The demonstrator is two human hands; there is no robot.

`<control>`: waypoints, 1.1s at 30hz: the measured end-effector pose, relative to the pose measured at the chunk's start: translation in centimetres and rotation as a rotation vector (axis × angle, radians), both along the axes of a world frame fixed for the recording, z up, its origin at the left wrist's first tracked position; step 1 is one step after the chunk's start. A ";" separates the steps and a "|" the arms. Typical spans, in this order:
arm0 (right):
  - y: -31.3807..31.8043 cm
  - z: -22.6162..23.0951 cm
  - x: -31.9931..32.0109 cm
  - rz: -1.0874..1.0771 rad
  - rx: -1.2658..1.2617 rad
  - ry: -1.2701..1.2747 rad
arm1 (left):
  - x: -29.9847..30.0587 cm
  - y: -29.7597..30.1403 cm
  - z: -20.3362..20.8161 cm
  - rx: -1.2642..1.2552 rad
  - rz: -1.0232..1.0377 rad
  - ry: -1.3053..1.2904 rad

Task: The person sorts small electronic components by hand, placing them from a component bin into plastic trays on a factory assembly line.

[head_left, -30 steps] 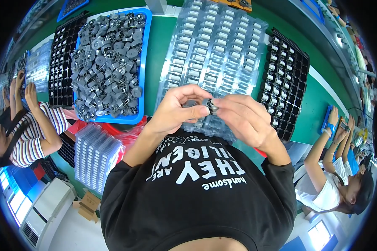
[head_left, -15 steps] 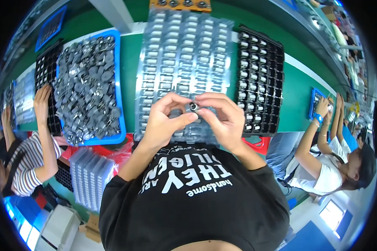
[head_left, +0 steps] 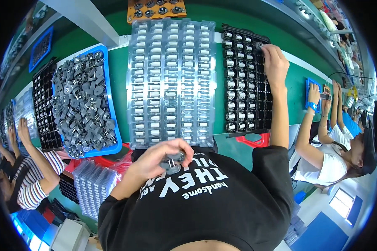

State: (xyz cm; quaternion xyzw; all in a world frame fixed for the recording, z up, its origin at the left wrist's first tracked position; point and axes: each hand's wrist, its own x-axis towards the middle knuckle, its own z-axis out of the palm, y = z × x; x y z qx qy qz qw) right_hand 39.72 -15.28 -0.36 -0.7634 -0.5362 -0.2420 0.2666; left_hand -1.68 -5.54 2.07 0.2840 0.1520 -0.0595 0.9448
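Curled near my chest, my left hand (head_left: 161,157) holds at least one dark grey round part (head_left: 174,162) in its fingers, like those heaped in the blue bin. My right hand (head_left: 276,65) reaches to the far right part of a black compartment tray (head_left: 262,100). Its fingertips pinch together at a cell there, with a small dark part (head_left: 259,45) at their tips. Silver-and-black cylindrical parts fill the tray's left columns. Between my arms lies a clear plastic tray (head_left: 129,104) with rows of silver metal cylinders; some pockets in its lower right half look different.
The blue bin (head_left: 113,121) heaped with grey round parts stands to the left, beside another black tray (head_left: 42,113). An orange board (head_left: 155,11) with round parts sits at the back. Stacked clear trays (head_left: 94,188) stand lower left. Co-workers sit on both sides.
My hands were together over the clear tray, handling a small part. They have parted: the right went out to the black tray, the left drew back toward my chest. The view has shifted.
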 end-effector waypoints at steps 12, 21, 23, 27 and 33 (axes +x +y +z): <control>1.9 -2.3 5.8 0.094 -0.329 -0.198 | -2.5 0.3 -0.3 0.769 -0.049 -0.123; 2.2 2.1 -5.3 0.285 -0.376 0.143 | -5.4 1.8 -2.3 0.444 -0.111 -0.081; 1.7 2.9 -10.8 0.691 -0.502 0.318 | -5.3 1.4 -2.4 0.312 0.019 0.045; 1.2 2.7 -16.4 0.977 -0.702 0.439 | -4.5 0.9 -4.3 -0.069 0.323 0.030; 0.5 2.3 -16.6 0.989 -0.742 0.377 | -2.4 2.5 -4.1 -0.109 0.433 -0.058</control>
